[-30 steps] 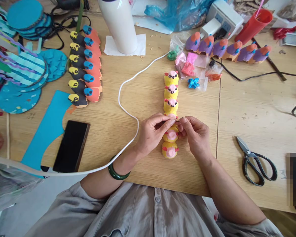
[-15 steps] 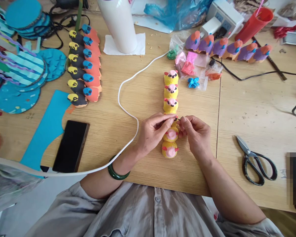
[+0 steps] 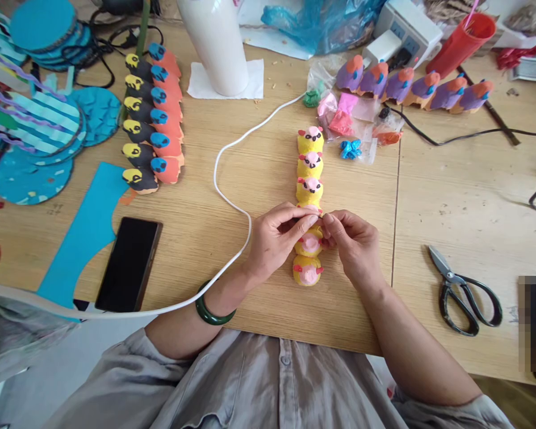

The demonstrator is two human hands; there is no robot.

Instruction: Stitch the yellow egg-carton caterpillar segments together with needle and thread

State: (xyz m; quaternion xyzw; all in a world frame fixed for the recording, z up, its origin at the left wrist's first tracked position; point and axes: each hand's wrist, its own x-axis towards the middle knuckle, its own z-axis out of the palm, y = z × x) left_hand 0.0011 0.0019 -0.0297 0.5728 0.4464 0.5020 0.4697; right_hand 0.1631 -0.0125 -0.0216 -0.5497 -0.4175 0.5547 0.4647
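Note:
A column of yellow clay figures (image 3: 310, 190) with pink faces and red ears stands on the table. The upper ones have black marks on their faces; the lowest two (image 3: 308, 271) show plain pink ones. My left hand (image 3: 274, 238) and my right hand (image 3: 355, 244) meet over the middle of the column and hide part of it. Thumb and forefinger are pinched together on both hands, with a tiny dark piece between the fingertips, partly hidden.
Packets of coloured clay (image 3: 343, 116) lie beyond the column. Black scissors (image 3: 458, 292) are at the right, a phone (image 3: 128, 265) at the left. A white cable (image 3: 215, 170) curves beside my left arm. Painted figures (image 3: 165, 119), a white cup (image 3: 217, 47) and purple figures (image 3: 397, 85) stand farther back.
My right hand has shifted slightly left, closer to my left fingertips. Less of the dark piece shows between them.

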